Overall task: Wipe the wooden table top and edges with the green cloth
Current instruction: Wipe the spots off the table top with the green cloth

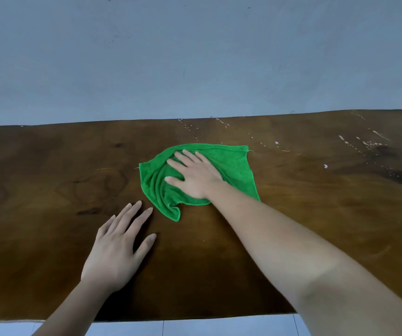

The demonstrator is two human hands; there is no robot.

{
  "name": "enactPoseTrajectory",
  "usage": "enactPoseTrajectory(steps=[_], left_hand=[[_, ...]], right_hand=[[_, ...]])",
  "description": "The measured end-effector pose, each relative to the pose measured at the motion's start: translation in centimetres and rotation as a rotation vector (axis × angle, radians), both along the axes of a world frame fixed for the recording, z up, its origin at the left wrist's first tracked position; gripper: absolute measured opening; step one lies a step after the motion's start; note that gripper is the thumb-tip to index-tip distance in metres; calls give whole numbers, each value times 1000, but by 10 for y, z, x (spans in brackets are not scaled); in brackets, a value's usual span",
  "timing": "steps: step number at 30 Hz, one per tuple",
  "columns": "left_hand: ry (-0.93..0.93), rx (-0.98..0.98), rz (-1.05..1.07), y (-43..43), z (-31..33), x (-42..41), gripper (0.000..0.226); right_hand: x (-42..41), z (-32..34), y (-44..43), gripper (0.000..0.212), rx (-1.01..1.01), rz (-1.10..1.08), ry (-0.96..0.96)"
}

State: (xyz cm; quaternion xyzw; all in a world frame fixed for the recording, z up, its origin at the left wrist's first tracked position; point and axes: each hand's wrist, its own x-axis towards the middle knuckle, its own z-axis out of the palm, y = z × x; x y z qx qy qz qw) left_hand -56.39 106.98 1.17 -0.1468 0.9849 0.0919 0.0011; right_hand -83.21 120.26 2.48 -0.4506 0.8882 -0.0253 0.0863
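Under right hand point(195, 177): green cloth point(231, 163).

The counter point(49, 166) runs off both sides of the picture. The middle of the green cloth point(231, 163) is hidden under the right hand point(195, 175) — and its near right corner under the arm. White specks point(367, 143) far right are too small to tell.

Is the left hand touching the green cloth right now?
Apart. The head view shows a strip of bare table between the left hand and the green cloth's nearest fold.
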Motion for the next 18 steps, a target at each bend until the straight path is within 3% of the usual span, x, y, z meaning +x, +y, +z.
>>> enactPoseTrajectory(steps=[12,18], left_hand=[[7,-22,-1,-2,-4,0,75],[6,-12,-8,-3,-5,-1,75]], right_hand=[[-140,-1,188,93,-16,-516,59],[-163,-5,180,85,-9,-816,20]])
